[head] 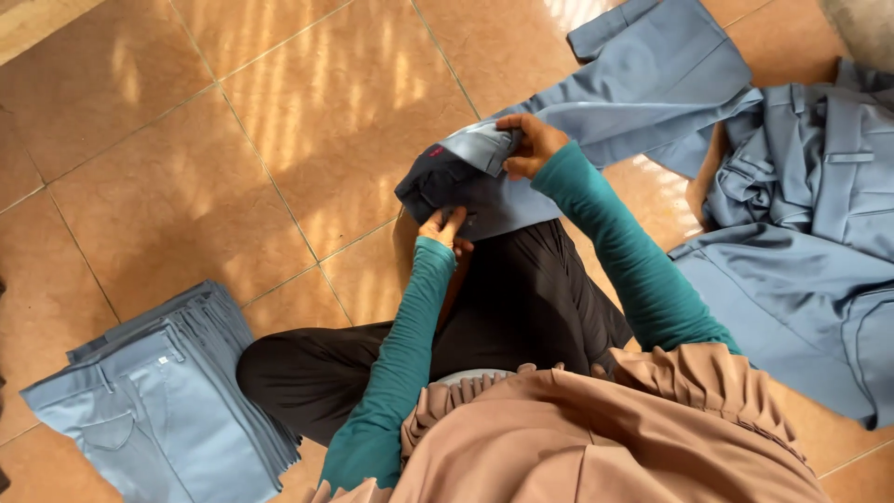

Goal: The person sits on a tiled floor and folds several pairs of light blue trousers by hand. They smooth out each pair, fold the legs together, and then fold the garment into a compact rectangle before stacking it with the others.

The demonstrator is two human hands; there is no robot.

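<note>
Person seated on tiled floor [186,140], trousers [521,177] stretched across lap at frame centre, leg running to upper right. Right hand [529,144] closed, pinching turned-back waistband edge, likely to expose dark lining. Left hand [441,226] closed under bunched dark end, seemingly steadying it. Folded stack [158,410] lower left, kept apart from loose pile [801,233] at right edge.

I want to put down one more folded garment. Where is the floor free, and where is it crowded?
The widest bare tiled floor lies ahead and left, bordered by the folded stack of trousers below and the trousers in hand on the right. A smaller patch shows behind those. The right side is crowded with a loose pile of blue-grey garments.
</note>
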